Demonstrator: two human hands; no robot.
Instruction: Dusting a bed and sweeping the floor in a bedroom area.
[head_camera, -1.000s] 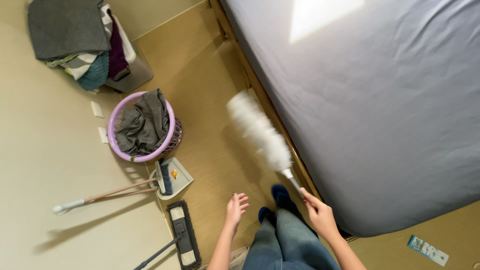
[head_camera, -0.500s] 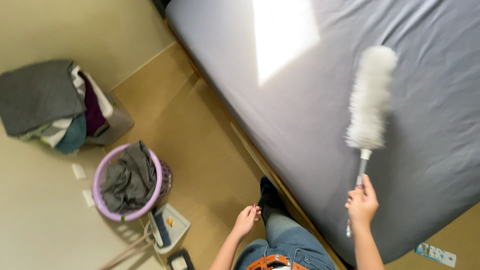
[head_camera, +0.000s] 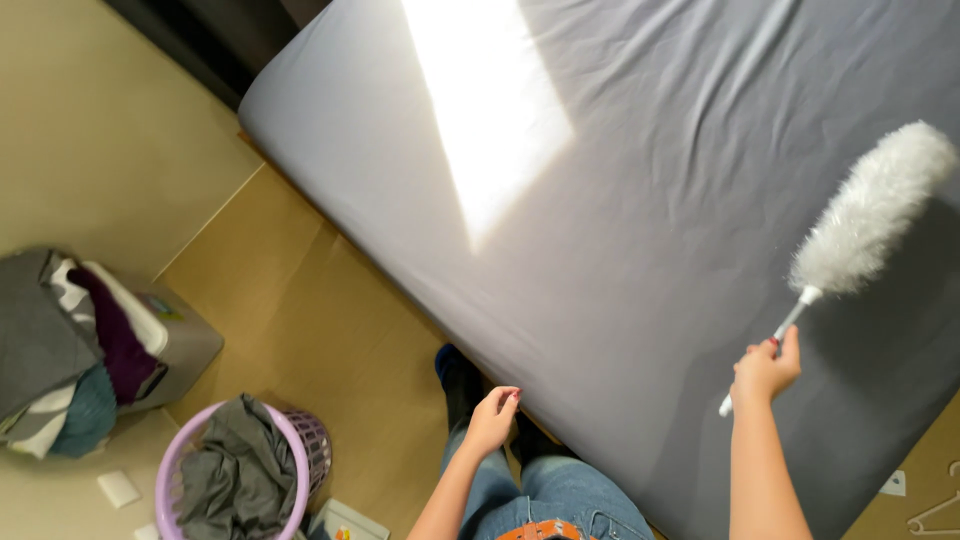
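While the right hand (head_camera: 765, 370) grips a white duster (head_camera: 868, 215) over the bed (head_camera: 600, 200), the left hand (head_camera: 492, 420) hangs released; a lilac basket (head_camera: 165, 480) on the floor (head_camera: 330, 330) holds grey clothes (head_camera: 235, 475).

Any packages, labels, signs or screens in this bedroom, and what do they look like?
Small white flat card or tag: on the floor left of the lilac laundry basket, squarish, plain white.
Small white triangular paper tag: on the floor at the bed's lower right corner.
No screens or signs show.
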